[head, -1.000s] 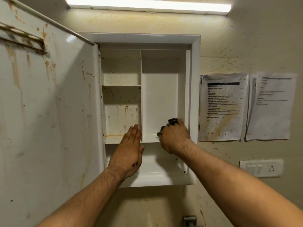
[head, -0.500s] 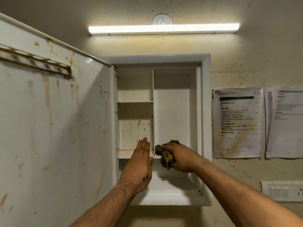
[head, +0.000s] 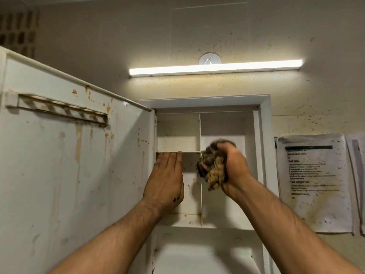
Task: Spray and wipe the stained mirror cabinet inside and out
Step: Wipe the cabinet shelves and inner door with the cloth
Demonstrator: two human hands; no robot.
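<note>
Wiping inside white wall-mounted mirror cabinet [head: 264, 155], stained door [head: 79, 175] swung open left. Right hand [head: 231, 167] clenching dirty brown rag [head: 212, 168] at centre divider; left hand [head: 165, 178] flat, fingers together, bracing shelf edge. Risking smearing grime from the soiled rag.

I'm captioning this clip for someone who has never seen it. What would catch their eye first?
Probably the right hand, clutching a wadded, dirty brown cloth in front of the open cabinet's vertical divider. Next, the rust-coloured drips and splatters down the inside of the open door on the left. The left hand lies flat, fingertips at the upper left shelf, under the glowing tube light.
</note>
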